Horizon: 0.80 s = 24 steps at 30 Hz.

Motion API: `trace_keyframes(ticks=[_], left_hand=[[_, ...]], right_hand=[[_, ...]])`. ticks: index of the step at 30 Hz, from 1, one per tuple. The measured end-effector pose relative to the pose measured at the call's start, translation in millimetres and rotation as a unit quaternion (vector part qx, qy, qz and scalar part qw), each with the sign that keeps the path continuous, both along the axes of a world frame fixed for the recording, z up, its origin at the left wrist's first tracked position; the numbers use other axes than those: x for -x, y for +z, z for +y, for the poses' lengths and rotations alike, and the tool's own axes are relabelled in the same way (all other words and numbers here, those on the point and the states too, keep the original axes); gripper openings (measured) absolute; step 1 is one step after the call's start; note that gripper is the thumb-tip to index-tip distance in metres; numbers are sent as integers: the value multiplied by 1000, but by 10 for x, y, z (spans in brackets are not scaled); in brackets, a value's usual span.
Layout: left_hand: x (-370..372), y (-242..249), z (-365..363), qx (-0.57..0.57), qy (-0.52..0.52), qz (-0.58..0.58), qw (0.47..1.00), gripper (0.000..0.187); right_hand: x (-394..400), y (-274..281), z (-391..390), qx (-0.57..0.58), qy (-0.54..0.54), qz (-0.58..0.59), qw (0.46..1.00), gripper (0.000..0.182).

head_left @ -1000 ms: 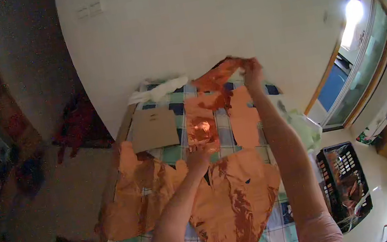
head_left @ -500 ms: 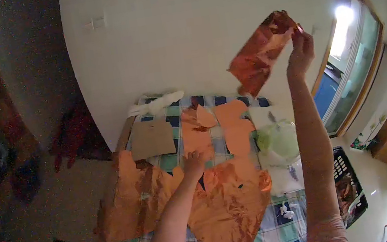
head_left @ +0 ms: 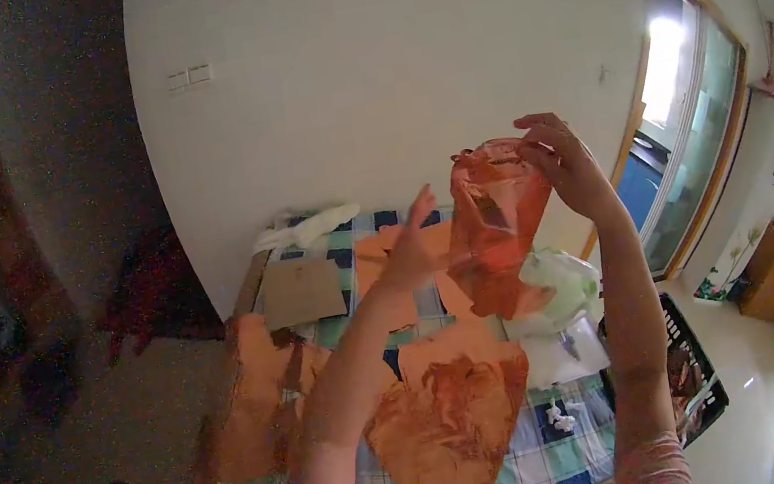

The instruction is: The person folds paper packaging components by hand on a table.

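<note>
A thin, shiny, see-through orange plastic piece [head_left: 506, 223], shaped like a bag, hangs above the far side of the table. My right hand [head_left: 564, 158] pinches its upper right corner. Just left of it, my left hand [head_left: 414, 250] is raised, blurred, with fingers apart and nothing in them. A large crumpled orange piece [head_left: 451, 424] lies at the near middle of the table, and another orange piece [head_left: 254, 395] lies to its left. Behind my left hand are flat orange pieces [head_left: 377, 243], partly covered by my arm.
A brown cardboard piece [head_left: 302, 292] lies on the checked tablecloth [head_left: 564, 462]. At the right are a pale green plastic bag [head_left: 561, 285], a white packet [head_left: 562, 356] and a small crumpled white scrap [head_left: 561, 417]. A black basket [head_left: 697, 375] stands beyond the right edge. The wall rises behind.
My right hand has come down and slightly left with the orange plastic piece, which now hangs more upright. My left hand has lifted off the flat orange piece on the table towards it.
</note>
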State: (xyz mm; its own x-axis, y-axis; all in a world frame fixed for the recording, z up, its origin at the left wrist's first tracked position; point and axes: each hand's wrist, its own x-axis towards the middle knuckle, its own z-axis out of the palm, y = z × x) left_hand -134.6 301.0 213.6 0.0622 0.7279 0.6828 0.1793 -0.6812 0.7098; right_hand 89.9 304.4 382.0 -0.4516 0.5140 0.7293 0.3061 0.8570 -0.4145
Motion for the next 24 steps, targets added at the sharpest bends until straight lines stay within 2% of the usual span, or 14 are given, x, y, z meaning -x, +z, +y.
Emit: trace_keyframes(ticks=[3,6,8,10,12,13,15,17,18,19,20,22,24], left_hand=[[86,250,-109,-19,-56,-4,998,99],[22,264,-48,30,-163,-72,984,76],[3,214,-29,67,-147,-69,984,55],[-53,431,-384,99,-45,-5,994,36],[-126,347,-381,108,-15,-64,992,28],[-157,290,-369,114,0,-94,989,25],[-145,249,-313,112,58,-60,990,24],[-152,257,-366,110,109,-58,986,24],[-195,417,-570,107,131,-72,983,24],[-213,512,-709,104,154,-86,979,24],[-242,485,-714,90,142,-147,975,23],[-243,477,-758,90,121,-150,977,22],[-177,384,-688,107,94,-149,979,22]], right_hand=[[-1,-3,42,-12,75,-30,997,12],[49,0,-80,38,140,-32,989,12],[36,5,-143,78,125,-58,987,12],[14,-33,-149,91,105,-80,987,13],[-7,-135,-75,78,79,-96,989,17],[-8,-191,-95,105,100,-32,989,21],[5,-315,-181,161,138,95,973,32],[-91,-544,-139,100,102,57,988,44],[-146,-708,-88,70,84,36,993,51],[-219,-919,-88,168,144,3,975,56],[-253,-1130,-147,174,135,-102,970,54],[-323,-1552,-264,150,130,-318,927,51],[-320,-2175,-78,127,140,-347,919,39]])
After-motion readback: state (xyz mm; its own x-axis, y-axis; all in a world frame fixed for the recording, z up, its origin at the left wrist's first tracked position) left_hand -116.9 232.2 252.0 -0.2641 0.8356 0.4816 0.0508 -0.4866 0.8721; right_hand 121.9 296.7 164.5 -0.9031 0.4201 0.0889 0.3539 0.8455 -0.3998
